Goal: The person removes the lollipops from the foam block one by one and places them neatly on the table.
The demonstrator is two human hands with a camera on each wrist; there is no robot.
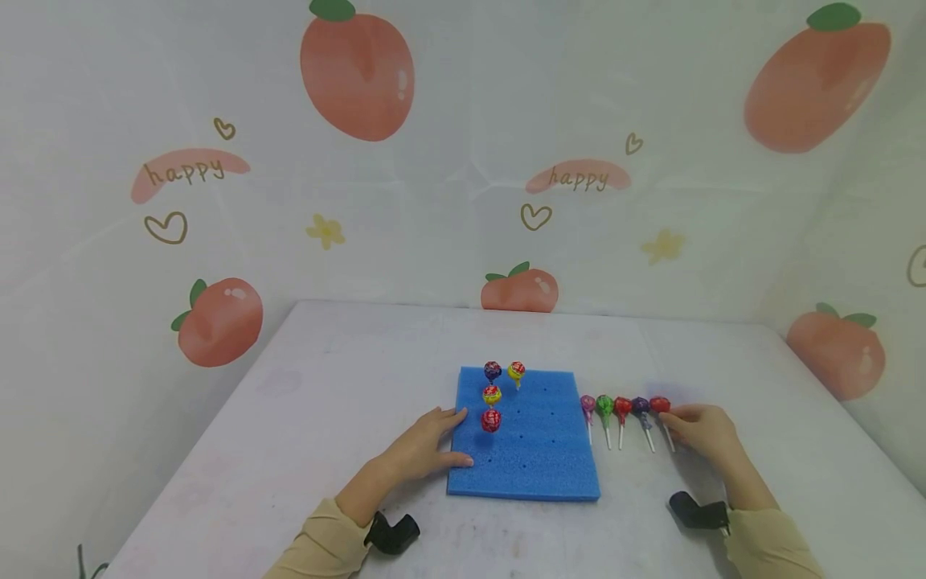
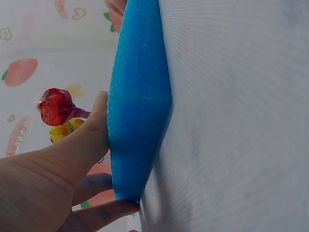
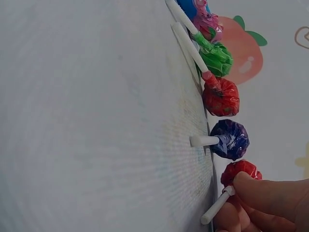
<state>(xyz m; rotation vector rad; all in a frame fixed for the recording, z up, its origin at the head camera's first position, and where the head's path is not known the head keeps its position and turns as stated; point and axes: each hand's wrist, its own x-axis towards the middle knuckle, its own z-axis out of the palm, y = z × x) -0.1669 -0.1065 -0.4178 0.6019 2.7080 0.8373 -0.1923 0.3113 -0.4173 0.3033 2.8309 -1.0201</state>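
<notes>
A blue foam board (image 1: 538, 474) with small holes lies flat on the table. My left hand (image 1: 423, 446) rests along its left edge, fingers and thumb spread; the left wrist view has the thumb over the top face. Four wrapped lollipops stand in the board: a dark purple one (image 1: 493, 371), two yellow-and-red ones (image 1: 516, 371) (image 1: 492, 395) and a red one (image 1: 491, 420). At the right end of a row beside the board, my right hand (image 1: 705, 430) pinches a red lollipop (image 3: 239, 171) close below its candy. Its white stick points toward me.
Left of the pinched lollipop lie a purple one (image 3: 230, 139), another red one (image 3: 221, 97), a green one (image 3: 215, 58) and a pink one (image 3: 208, 24). A white cloth backdrop (image 1: 434, 201) with printed peaches rises behind the table. Black wrist devices (image 1: 394, 534) sit at both cuffs.
</notes>
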